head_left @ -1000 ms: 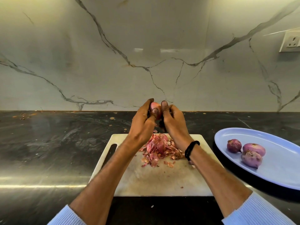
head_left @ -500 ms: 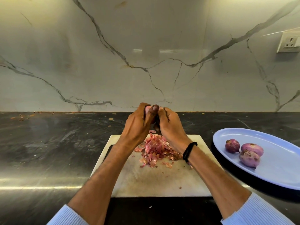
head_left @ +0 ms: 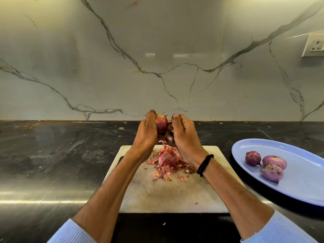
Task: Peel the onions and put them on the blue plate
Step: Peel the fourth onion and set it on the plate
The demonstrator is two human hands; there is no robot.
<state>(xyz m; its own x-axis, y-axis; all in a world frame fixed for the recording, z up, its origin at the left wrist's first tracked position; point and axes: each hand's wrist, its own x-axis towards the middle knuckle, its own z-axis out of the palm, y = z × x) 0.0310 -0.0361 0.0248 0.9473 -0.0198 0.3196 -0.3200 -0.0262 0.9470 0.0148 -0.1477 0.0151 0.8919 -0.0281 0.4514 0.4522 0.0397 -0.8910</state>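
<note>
1. Your left hand point(head_left: 147, 135) and right hand point(head_left: 185, 137) have drawn slightly apart since half a second ago. The onion point(head_left: 161, 126), nearly hidden then, now shows between them.
2. Your left hand grips the onion from the left, its fingers curled round it.
3. Your right hand curls against the onion's right side, one fingertip beside a raised flap of skin. I cannot tell whether it pinches that flap.
4. You hold the onion in the air above the far edge of the white cutting board point(head_left: 166, 197), over the pile of onion skins point(head_left: 167, 161).
5. The blue plate point(head_left: 301, 186) lies on the dark bench point(head_left: 52, 155) to your right, well apart from both hands, with three peeled onions point(head_left: 271, 172) close together on it.
6. A black wristband point(head_left: 205, 164) circles your right wrist.
</note>
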